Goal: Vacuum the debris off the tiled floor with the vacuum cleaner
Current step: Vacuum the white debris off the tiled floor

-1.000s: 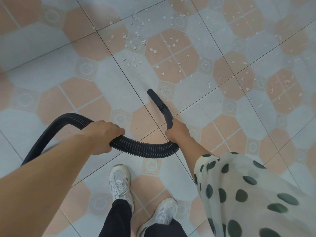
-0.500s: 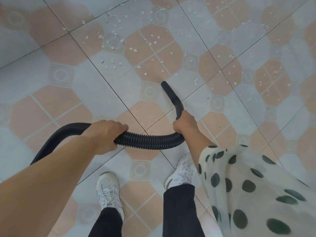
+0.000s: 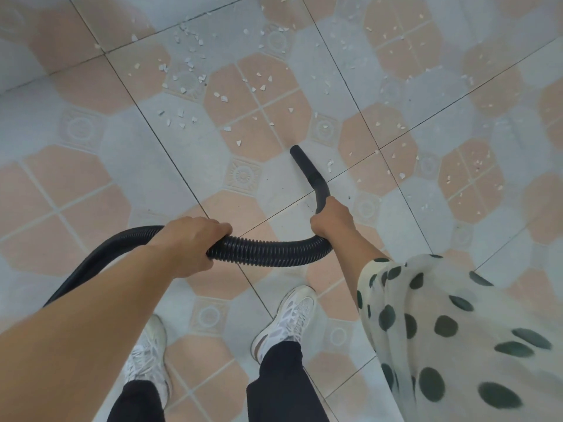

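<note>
1. Head view: we look down on the tiled floor (image 3: 91,190), patterned in peach octagons and pale grey squares.
2. Our left grip (image 3: 189,245) is clenched around the black ribbed hose (image 3: 268,251), with the fingers wrapped over its top.
3. Our right grip (image 3: 332,220) grasps the hose's end where it bends up into the rigid nozzle (image 3: 307,169), with the back of the hand facing us.
4. Between the two grips the hose hangs in a shallow arc above the floor. Behind the left grip it runs down and away to the left, passing under our bare forearm.
5. The nozzle reaches forward from the right grip, and its open tip is low at the rim of a peach octagon. We cannot tell whether the tip touches the floor.
6. The debris (image 3: 224,99), small white chips, lies scattered beyond the tip. It is thickest ahead and to the left, and thinner out to the right. A few chips sit just beside the nozzle on its right.
7. Two white shoes (image 3: 292,315) and black trousers (image 3: 283,382) stand on the floor beneath the hose, the right shoe further forward.
8. A cream sleeve (image 3: 441,330) with dark green dots covers our right arm.
</note>
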Action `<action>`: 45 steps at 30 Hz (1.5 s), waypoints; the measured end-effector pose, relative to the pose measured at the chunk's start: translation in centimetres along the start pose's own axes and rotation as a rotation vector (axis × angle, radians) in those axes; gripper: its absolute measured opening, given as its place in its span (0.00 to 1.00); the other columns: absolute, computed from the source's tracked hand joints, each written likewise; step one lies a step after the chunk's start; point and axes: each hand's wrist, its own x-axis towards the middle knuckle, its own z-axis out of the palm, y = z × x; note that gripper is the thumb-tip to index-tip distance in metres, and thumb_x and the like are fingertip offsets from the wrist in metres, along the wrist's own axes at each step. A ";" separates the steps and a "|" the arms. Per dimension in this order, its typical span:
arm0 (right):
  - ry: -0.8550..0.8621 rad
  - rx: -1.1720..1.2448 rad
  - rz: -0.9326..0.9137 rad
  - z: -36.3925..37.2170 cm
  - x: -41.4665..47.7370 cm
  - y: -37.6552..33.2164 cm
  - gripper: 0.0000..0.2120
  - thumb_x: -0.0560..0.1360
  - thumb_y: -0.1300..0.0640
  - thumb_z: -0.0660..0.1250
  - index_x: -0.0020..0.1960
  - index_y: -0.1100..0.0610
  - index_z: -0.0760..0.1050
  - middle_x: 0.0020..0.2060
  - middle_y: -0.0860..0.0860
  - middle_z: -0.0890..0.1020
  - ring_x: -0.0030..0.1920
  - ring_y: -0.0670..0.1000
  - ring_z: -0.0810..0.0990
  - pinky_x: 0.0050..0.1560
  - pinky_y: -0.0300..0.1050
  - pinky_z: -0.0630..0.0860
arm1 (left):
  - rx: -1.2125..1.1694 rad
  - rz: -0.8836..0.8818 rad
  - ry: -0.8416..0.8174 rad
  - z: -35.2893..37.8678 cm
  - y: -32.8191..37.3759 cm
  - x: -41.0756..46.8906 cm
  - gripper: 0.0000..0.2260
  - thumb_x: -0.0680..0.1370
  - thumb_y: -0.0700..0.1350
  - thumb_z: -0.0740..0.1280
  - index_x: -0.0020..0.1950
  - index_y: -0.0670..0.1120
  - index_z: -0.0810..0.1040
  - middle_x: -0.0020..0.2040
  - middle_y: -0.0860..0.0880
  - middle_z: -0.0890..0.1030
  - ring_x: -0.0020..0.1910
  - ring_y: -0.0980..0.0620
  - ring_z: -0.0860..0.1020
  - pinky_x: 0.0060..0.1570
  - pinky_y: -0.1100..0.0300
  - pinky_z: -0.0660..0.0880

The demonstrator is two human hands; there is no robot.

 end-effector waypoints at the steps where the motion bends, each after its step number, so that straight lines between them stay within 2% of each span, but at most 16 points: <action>1: -0.007 -0.015 -0.019 -0.2 0.1 -0.1 0.20 0.76 0.61 0.63 0.67 0.58 0.66 0.56 0.58 0.76 0.45 0.57 0.74 0.39 0.46 0.70 | -0.002 0.000 0.000 0.0 0.1 0.0 0.10 0.73 0.43 0.63 0.50 0.54 0.67 0.42 0.56 0.70 0.41 0.52 0.70 0.37 0.60 0.64; 6: -0.002 -0.053 -0.086 -0.6 0.5 -2.1 0.20 0.76 0.61 0.63 0.67 0.58 0.66 0.55 0.57 0.76 0.43 0.56 0.74 0.29 0.43 0.63 | -0.022 -0.032 -0.011 -0.5 -0.7 -0.5 0.11 0.72 0.43 0.64 0.49 0.54 0.64 0.43 0.56 0.71 0.42 0.52 0.71 0.37 0.59 0.64; 10: 0.039 -0.030 -0.097 -0.8 1.2 -4.9 0.22 0.76 0.60 0.64 0.69 0.58 0.65 0.57 0.58 0.76 0.44 0.55 0.72 0.32 0.44 0.65 | 0.001 -0.084 0.028 -1.2 -2.2 -0.5 0.12 0.72 0.43 0.65 0.53 0.52 0.68 0.43 0.56 0.70 0.42 0.50 0.71 0.34 0.59 0.63; 13: 0.046 -0.066 -0.136 -0.5 1.1 -6.4 0.22 0.76 0.59 0.64 0.69 0.58 0.66 0.55 0.57 0.76 0.43 0.55 0.72 0.29 0.43 0.63 | -0.009 -0.091 0.050 -1.0 -3.4 -0.9 0.12 0.72 0.43 0.65 0.53 0.53 0.68 0.41 0.57 0.70 0.42 0.51 0.71 0.32 0.60 0.61; 16: 0.018 -0.127 -0.187 0.3 0.2 -7.1 0.21 0.77 0.59 0.64 0.69 0.58 0.66 0.51 0.55 0.74 0.44 0.55 0.72 0.34 0.44 0.66 | -0.016 -0.080 0.046 -0.4 -4.2 -1.8 0.12 0.71 0.43 0.65 0.52 0.53 0.68 0.40 0.57 0.69 0.42 0.51 0.72 0.33 0.60 0.61; 20: -0.042 -0.164 -0.227 1.9 -1.5 -7.2 0.22 0.77 0.59 0.64 0.69 0.58 0.65 0.59 0.57 0.76 0.53 0.57 0.76 0.43 0.46 0.71 | -0.027 -0.045 0.021 0.5 -5.1 -3.5 0.11 0.71 0.43 0.64 0.48 0.55 0.65 0.41 0.56 0.69 0.43 0.51 0.73 0.38 0.59 0.64; 22: -0.067 -0.165 -0.240 2.4 -2.1 -7.1 0.22 0.77 0.59 0.64 0.69 0.59 0.65 0.60 0.58 0.75 0.57 0.58 0.76 0.45 0.46 0.70 | -0.023 -0.029 0.014 0.5 -5.5 -4.0 0.12 0.71 0.43 0.64 0.47 0.56 0.63 0.41 0.57 0.70 0.42 0.52 0.72 0.39 0.60 0.64; 24: -0.071 -0.149 -0.240 2.7 -2.5 -7.3 0.21 0.78 0.59 0.64 0.69 0.59 0.66 0.60 0.58 0.76 0.57 0.58 0.76 0.45 0.46 0.71 | -0.014 -0.017 0.017 0.3 -6.0 -4.5 0.12 0.71 0.43 0.64 0.47 0.56 0.63 0.41 0.57 0.70 0.43 0.52 0.73 0.39 0.60 0.64; 29: -0.047 -0.081 -0.186 2.6 -2.9 -7.3 0.20 0.77 0.60 0.64 0.69 0.59 0.66 0.58 0.57 0.76 0.52 0.56 0.75 0.42 0.46 0.70 | -0.011 -0.033 0.033 -0.1 -6.2 -4.7 0.12 0.71 0.43 0.64 0.47 0.55 0.64 0.42 0.56 0.72 0.42 0.52 0.73 0.37 0.60 0.63; 32: -0.031 -0.019 -0.099 2.5 -2.8 -5.5 0.21 0.76 0.61 0.64 0.68 0.59 0.66 0.57 0.57 0.76 0.47 0.56 0.73 0.37 0.45 0.67 | -0.004 -0.019 0.042 -0.1 -5.4 -4.1 0.12 0.71 0.43 0.64 0.47 0.55 0.63 0.42 0.56 0.72 0.42 0.52 0.73 0.34 0.61 0.62; 37: -0.024 0.082 0.061 2.1 -2.2 -0.7 0.23 0.76 0.60 0.64 0.70 0.58 0.64 0.60 0.58 0.75 0.45 0.55 0.72 0.41 0.46 0.69 | 0.026 0.026 0.027 0.1 -2.3 -2.0 0.11 0.72 0.43 0.64 0.47 0.55 0.64 0.40 0.56 0.70 0.40 0.52 0.72 0.31 0.62 0.59; 42: -0.017 0.123 0.187 0.7 -1.0 5.1 0.24 0.76 0.61 0.64 0.70 0.59 0.64 0.60 0.58 0.75 0.48 0.56 0.74 0.42 0.46 0.69 | 0.078 0.081 0.015 0.1 2.6 1.0 0.11 0.73 0.43 0.63 0.53 0.53 0.68 0.42 0.55 0.71 0.40 0.52 0.70 0.29 0.65 0.56; 45: -0.025 0.137 0.193 -0.1 0.0 7.4 0.23 0.76 0.60 0.64 0.70 0.58 0.64 0.61 0.58 0.75 0.46 0.55 0.71 0.43 0.46 0.69 | 0.070 0.096 0.018 0.1 4.8 2.3 0.11 0.73 0.42 0.63 0.51 0.54 0.65 0.40 0.56 0.69 0.41 0.52 0.70 0.32 0.61 0.60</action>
